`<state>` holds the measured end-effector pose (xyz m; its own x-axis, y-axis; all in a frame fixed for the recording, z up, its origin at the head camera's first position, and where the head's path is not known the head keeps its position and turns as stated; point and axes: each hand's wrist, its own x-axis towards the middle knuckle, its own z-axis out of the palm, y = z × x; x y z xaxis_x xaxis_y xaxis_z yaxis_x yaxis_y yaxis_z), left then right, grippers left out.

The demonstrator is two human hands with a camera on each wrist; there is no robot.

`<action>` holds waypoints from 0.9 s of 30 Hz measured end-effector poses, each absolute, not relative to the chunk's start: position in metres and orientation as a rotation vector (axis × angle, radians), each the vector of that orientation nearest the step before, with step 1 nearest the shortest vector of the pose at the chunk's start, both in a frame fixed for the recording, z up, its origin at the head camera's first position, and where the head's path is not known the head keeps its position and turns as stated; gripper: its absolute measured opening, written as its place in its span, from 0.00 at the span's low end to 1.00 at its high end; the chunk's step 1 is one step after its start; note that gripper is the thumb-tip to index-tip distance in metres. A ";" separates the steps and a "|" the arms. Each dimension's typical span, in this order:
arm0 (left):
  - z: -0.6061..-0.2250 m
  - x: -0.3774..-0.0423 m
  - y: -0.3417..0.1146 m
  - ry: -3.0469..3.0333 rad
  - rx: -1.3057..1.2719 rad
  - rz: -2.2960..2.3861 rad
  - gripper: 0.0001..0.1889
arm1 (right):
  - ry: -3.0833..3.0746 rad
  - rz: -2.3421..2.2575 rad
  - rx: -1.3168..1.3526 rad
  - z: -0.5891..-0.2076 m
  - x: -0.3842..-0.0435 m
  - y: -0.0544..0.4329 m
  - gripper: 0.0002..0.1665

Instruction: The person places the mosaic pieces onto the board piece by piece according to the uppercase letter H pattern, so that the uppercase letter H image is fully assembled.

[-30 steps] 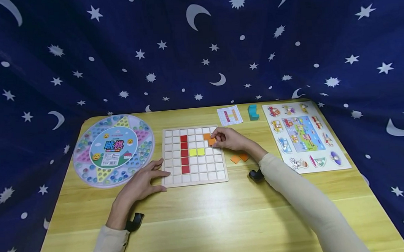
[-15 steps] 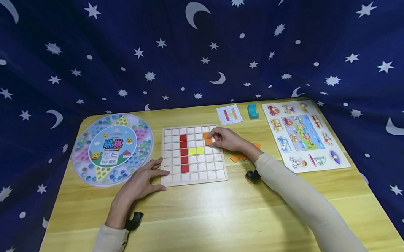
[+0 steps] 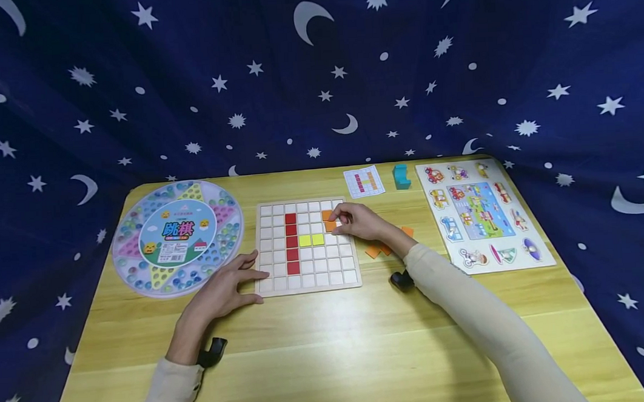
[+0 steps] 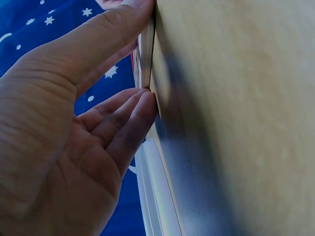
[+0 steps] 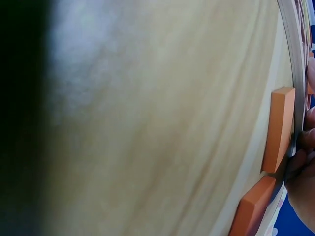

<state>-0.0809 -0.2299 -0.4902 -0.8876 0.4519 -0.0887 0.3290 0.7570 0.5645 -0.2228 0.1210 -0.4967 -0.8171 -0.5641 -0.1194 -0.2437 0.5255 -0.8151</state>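
Note:
A wooden grid board (image 3: 310,281) lies on the table, with a column of red square tiles (image 3: 292,242) and two yellow tiles (image 3: 311,240) in its cells. Near its right side, my right hand (image 3: 362,221) pinches an orange square tile (image 3: 330,226) between thumb and forefinger, low over a cell. Another orange tile (image 3: 326,215) sits just above that one. My left hand (image 3: 225,289) rests against the board's left edge, fingers spread; in the left wrist view its fingertips (image 4: 145,101) meet the board's side. Loose orange tiles (image 3: 373,251) lie under my right wrist.
Behind the board lie a pattern card (image 3: 364,182) and a teal block (image 3: 401,177). To the left is a round Chinese checkers set (image 3: 230,230) with marbles. A vehicle picture puzzle (image 3: 500,258) lies to the right. A starry dark blue curtain (image 3: 275,136) hangs behind the table.
My right hand has shifted slightly left and up, bringing the orange tile in line below the other orange one. My left hand has kept its place on the board's edge.

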 end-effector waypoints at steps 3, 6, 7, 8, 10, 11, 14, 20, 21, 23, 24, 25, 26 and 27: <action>-0.489 -0.081 -0.230 2.732 0.614 0.822 0.26 | 2.406 -1.199 -0.670 -0.497 -0.222 0.121 0.11; -0.489 -0.081 -0.230 2.730 0.610 0.822 0.26 | 2.415 -1.200 -0.685 -0.497 -0.222 0.120 0.11; -0.489 -0.081 -0.230 2.730 0.609 0.822 0.26 | 2.421 -1.197 -0.692 -0.497 -0.222 0.120 0.11; -0.489 -0.081 -0.229 2.730 0.609 0.822 0.26 | 2.425 -1.198 -0.696 -0.498 -0.222 0.120 0.11; -0.490 -0.081 -0.229 2.732 0.611 0.822 0.26 | 2.431 -1.202 -0.701 -0.498 -0.222 0.119 0.11; -0.489 -0.081 -0.229 2.732 0.611 0.823 0.26 | 2.433 -1.203 -0.706 -0.498 -0.222 0.119 0.12; -0.490 -0.081 -0.229 2.734 0.614 0.821 0.26 | 2.436 -1.206 -0.705 -0.498 -0.221 0.119 0.13; -0.491 -0.081 -0.229 2.734 0.612 0.815 0.26 | 2.436 -1.213 -0.705 -0.498 -0.220 0.118 0.14; -0.491 -0.081 -0.229 2.734 0.613 0.813 0.26 | 2.437 -1.212 -0.706 -0.498 -0.220 0.118 0.14; -0.491 -0.081 -0.229 2.733 0.611 0.810 0.26 | 2.442 -1.206 -0.709 -0.498 -0.220 0.118 0.14; -0.491 -0.081 -0.229 2.732 0.609 0.809 0.26 | 2.445 -1.203 -0.707 -0.498 -0.220 0.118 0.14; -0.491 -0.081 -0.229 2.732 0.608 0.809 0.26 | 2.448 -1.200 -0.706 -0.498 -0.220 0.118 0.13; -0.491 -0.081 -0.229 2.731 0.606 0.809 0.26 | 2.451 -1.197 -0.708 -0.498 -0.220 0.118 0.14; -0.491 -0.081 -0.229 2.731 0.605 0.809 0.26 | 2.453 -1.197 -0.707 -0.498 -0.220 0.118 0.14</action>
<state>-0.0813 -0.2290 -0.4910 -0.8886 0.4477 -0.0995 0.3213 0.7625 0.5616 -0.2205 0.1180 -0.4981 -0.8262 -0.5593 -0.0682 -0.2906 0.5267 -0.7988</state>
